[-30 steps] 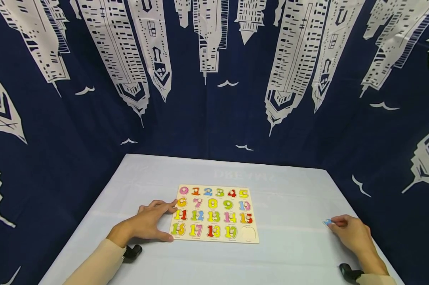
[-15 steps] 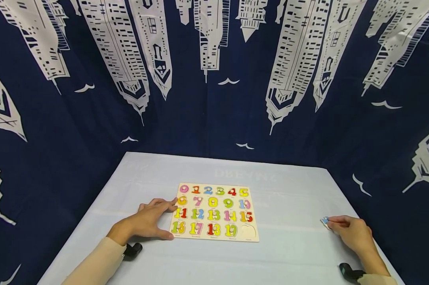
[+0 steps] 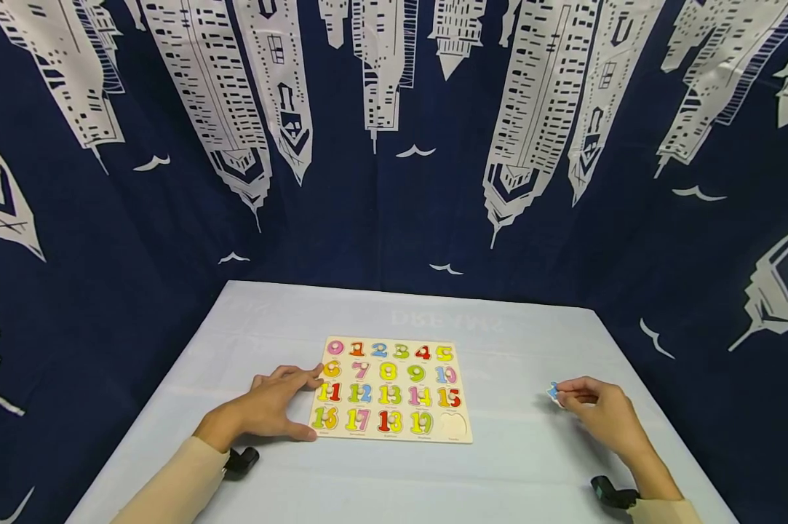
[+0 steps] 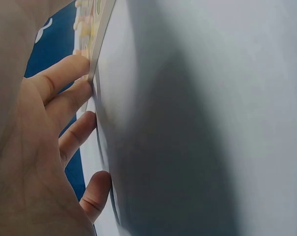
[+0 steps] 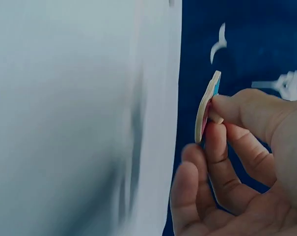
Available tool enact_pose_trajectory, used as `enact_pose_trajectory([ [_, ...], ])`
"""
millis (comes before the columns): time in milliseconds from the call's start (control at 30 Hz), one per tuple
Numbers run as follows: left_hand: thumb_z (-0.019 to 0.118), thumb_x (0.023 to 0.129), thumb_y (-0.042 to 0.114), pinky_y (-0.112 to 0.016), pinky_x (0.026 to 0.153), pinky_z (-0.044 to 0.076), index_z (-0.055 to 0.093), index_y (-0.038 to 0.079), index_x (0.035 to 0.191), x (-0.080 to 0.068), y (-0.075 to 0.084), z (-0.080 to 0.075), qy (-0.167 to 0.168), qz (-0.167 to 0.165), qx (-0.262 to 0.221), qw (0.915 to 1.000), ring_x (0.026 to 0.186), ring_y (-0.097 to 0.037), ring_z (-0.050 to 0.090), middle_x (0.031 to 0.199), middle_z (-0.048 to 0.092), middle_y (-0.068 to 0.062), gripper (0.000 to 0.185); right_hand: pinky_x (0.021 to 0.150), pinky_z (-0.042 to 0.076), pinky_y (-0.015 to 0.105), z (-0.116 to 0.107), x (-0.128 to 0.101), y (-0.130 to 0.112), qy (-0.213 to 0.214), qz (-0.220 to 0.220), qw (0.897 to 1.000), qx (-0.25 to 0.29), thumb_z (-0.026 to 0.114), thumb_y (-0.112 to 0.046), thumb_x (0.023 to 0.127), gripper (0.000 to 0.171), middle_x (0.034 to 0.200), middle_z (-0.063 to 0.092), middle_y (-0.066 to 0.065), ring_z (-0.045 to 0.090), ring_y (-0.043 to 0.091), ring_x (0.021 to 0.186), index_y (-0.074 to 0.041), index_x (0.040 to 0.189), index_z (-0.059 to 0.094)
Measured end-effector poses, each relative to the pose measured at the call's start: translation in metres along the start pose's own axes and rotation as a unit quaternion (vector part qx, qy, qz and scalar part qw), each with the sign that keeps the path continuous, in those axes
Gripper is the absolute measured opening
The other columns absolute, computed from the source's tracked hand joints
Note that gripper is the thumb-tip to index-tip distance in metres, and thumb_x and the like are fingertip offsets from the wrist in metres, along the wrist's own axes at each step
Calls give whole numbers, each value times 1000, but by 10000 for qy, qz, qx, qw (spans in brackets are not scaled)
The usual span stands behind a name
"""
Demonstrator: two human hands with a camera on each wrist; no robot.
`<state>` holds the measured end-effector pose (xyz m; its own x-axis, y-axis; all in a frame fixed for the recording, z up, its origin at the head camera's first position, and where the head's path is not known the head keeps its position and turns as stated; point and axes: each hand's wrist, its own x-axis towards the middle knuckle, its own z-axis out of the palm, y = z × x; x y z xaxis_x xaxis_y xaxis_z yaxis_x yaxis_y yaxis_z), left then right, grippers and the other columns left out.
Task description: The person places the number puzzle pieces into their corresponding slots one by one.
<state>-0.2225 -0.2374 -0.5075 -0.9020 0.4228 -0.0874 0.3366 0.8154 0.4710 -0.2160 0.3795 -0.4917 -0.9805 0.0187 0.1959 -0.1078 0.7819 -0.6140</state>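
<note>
A wooden number puzzle board [image 3: 433, 434] lies on the white table, its slots filled with coloured number pieces except a bare recess at the bottom right corner. My left hand [image 3: 265, 407] rests at the board's left edge, fingers spread and fairly straight, fingertips touching the edge; the left wrist view also shows the board edge [image 4: 102, 37] against the fingers. To the right of the board, my right hand [image 3: 599, 411] pinches a puzzle piece [image 5: 205, 108] by its knob, above the table. The piece shows blue in the head view, with some red in the right wrist view.
The white table [image 3: 394, 480] runs back to a dark blue cloth [image 3: 374, 218] printed with white buildings and birds. Dark wrist cameras sit on both wrists, the left camera [image 3: 241, 463] and the right camera [image 3: 613, 493].
My right hand has lifted the puzzle piece and carried it left, toward the board. My left hand and the board have stayed in place.
</note>
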Motion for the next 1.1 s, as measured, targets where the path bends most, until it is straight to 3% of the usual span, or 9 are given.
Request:
enact_pose_trajectory([
  [200,105,80,60,-52,106,38,66,28,157,0,-1,-1,59,34,-1,10000,166,-31,43,190,42,7,92,74,65,20,27,2,-42,-402,-353,9977,408,89,-11,104,11,111,89,8,80,5,90,-9,115,86],
  [433,104,80,61,-52,105,38,65,29,158,-1,-3,1,33,32,43,10000,166,-31,43,190,42,8,93,78,66,19,61,3,-75,-1019,-551,9917,550,89,-8,102,10,103,83,1,74,6,88,-12,109,84],
  [800,105,79,60,-53,107,38,65,29,159,1,-1,3,35,28,-23,10000,167,-33,43,190,42,7,95,75,61,19,89,-5,-99,-1457,-1560,9761,408,93,-12,99,11,101,73,-4,64,0,86,-18,101,83],
  [1100,105,79,61,-52,106,38,64,29,160,1,-1,3,63,61,38,10000,166,-33,43,190,42,8,96,73,53,19,96,-7,-112,-1544,-1958,9684,83,94,-11,99,10,100,69,-5,60,5,85,-18,100,86],
])
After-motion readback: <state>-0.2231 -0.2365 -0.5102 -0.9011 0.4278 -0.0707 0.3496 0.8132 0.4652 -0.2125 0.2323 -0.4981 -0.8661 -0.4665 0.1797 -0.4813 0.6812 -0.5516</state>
